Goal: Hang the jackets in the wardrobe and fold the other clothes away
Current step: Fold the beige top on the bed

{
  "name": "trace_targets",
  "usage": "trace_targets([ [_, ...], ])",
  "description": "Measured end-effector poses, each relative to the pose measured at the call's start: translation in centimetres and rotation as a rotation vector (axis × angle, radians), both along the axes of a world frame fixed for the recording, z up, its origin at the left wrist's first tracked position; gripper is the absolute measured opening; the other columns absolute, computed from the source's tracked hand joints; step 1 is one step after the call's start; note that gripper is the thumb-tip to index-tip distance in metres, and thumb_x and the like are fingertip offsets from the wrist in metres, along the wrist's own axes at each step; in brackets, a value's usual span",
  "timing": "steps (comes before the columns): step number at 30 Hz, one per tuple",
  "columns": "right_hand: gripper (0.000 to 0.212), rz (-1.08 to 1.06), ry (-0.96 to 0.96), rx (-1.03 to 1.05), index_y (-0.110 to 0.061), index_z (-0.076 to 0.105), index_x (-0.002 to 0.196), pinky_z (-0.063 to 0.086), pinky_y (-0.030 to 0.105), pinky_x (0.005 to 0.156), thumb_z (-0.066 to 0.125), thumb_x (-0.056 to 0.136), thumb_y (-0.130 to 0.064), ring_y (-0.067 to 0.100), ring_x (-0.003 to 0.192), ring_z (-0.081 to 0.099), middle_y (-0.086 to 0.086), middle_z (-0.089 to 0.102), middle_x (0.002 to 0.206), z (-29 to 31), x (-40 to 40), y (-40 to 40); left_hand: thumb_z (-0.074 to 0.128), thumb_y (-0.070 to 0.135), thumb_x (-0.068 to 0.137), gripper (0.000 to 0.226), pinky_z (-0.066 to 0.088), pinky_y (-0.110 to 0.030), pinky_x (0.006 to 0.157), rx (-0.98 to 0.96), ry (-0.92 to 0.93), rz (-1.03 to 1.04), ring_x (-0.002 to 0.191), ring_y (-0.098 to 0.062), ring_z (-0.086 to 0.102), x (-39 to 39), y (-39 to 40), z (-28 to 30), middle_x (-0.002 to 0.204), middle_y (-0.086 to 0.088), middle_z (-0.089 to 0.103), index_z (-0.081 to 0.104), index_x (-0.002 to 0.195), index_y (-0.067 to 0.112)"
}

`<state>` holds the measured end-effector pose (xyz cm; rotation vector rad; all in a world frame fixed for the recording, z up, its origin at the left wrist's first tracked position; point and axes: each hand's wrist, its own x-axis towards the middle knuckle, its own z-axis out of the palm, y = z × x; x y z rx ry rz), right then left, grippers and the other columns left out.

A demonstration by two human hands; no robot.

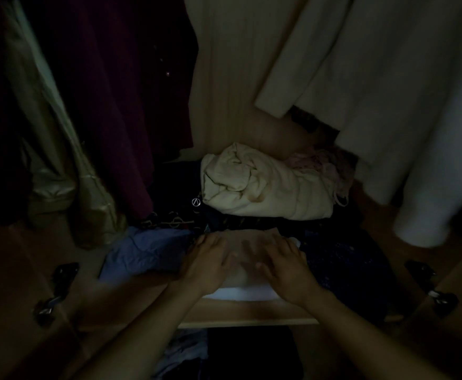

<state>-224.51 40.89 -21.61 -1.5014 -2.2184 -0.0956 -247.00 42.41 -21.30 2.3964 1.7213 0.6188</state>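
A pale folded garment (247, 290) lies at the front of a dim wardrobe shelf (249, 314). My left hand (208, 260) rests flat on its left part, fingers spread. On its right part my right hand (284, 266) presses down the same way. Both hands are blurred. Hanging above are a dark maroon garment (120, 105), a shiny beige jacket (60, 160) at the left and a white coat (388, 91) at the right.
Behind my hands a cream bundle (265, 187) sits on dark clothes, with a pink item (323, 165) beside it. A blue folded cloth (145, 253) lies left, a dark dotted fabric (345, 261) right. Door hinges (57, 292) (430, 286) flank the opening. More clothes lie below the shelf.
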Motion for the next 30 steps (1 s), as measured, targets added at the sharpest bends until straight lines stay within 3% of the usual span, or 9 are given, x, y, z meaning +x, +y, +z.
trace_targets([
  [2, 0.066, -0.046, -0.041, -0.078, -0.017, 0.055, 0.134, 0.040, 0.045, 0.100, 0.035, 0.087, -0.059, 0.033, 0.128, 0.045, 0.013, 0.047, 0.144, 1.2, -0.1, -1.8, 0.013, 0.064, 0.084, 0.081, 0.041, -0.041, 0.102, 0.058, 0.003, -0.032, 0.121, -0.030, 0.051, 0.0, -0.5, -0.2, 0.132, -0.008, 0.057, 0.064, 0.119, 0.012],
  [5, 0.077, -0.103, -0.064, -0.160, -0.025, 0.037, 0.149, 0.025, 0.047, 0.114, 0.022, 0.086, -0.067, 0.028, 0.145, 0.021, 0.006, 0.023, 0.160, 1.5, 0.7, -4.1, 0.027, 0.058, 0.090, 0.063, 0.047, -0.041, 0.091, 0.181, -0.023, -0.065, 0.105, -0.032, 0.058, 0.3, -1.6, -0.8, 0.113, -0.009, 0.064, 0.067, 0.100, 0.011],
  [9, 0.068, -0.139, -0.067, -0.155, -0.032, 0.035, 0.148, 0.028, 0.049, 0.112, 0.029, 0.090, -0.067, 0.030, 0.143, 0.025, 0.007, 0.026, 0.159, 1.9, 1.8, -7.4, 0.032, 0.054, 0.094, 0.052, 0.035, -0.036, 0.093, 0.181, -0.089, -0.087, 0.105, -0.029, 0.057, 1.7, -4.3, -1.6, 0.112, -0.008, 0.064, 0.063, 0.103, 0.015],
  [14, 0.083, -0.225, -0.023, -0.117, -0.030, 0.033, 0.150, 0.029, 0.049, 0.112, 0.013, 0.086, -0.079, 0.028, 0.144, 0.023, 0.005, 0.025, 0.159, 4.2, 3.6, -11.1, 0.031, 0.058, 0.093, 0.056, 0.048, -0.040, 0.085, 0.181, -0.181, -0.166, 0.103, -0.029, 0.056, 4.3, -6.8, 0.6, 0.111, -0.008, 0.064, 0.064, 0.107, 0.014],
  [18, 0.075, -0.263, 0.025, -0.069, -0.030, 0.035, 0.149, 0.032, 0.051, 0.111, 0.021, 0.089, -0.073, 0.030, 0.142, 0.025, 0.006, 0.026, 0.158, 6.2, 5.8, -14.4, 0.033, 0.057, 0.091, 0.056, 0.048, -0.040, 0.080, 0.225, -0.251, -0.189, 0.098, -0.029, 0.057, 6.6, -8.6, 3.8, 0.105, -0.009, 0.064, 0.064, 0.102, 0.012],
  [22, 0.069, -0.295, 0.046, -0.014, -0.030, 0.040, 0.146, 0.033, 0.046, 0.111, 0.021, 0.092, -0.068, 0.028, 0.142, 0.025, 0.007, 0.027, 0.157, 7.7, 8.9, -19.0, 0.032, 0.064, 0.093, 0.058, 0.049, -0.042, 0.080, 0.221, -0.259, -0.286, 0.097, -0.024, 0.056, 9.5, -10.8, 5.6, 0.106, -0.003, 0.062, 0.062, 0.107, 0.017],
  [30, 0.067, -0.315, 0.162, 0.018, -0.026, 0.040, 0.145, 0.035, 0.040, 0.112, 0.026, 0.093, -0.066, 0.023, 0.138, 0.032, 0.005, 0.033, 0.153, 7.1, 15.5, -30.7, 0.033, 0.067, 0.086, 0.063, 0.046, -0.039, 0.088, 0.170, -0.168, -0.309, 0.114, -0.024, 0.052, 17.2, -22.0, 5.5, 0.124, -0.001, 0.059, 0.058, 0.121, 0.020],
])
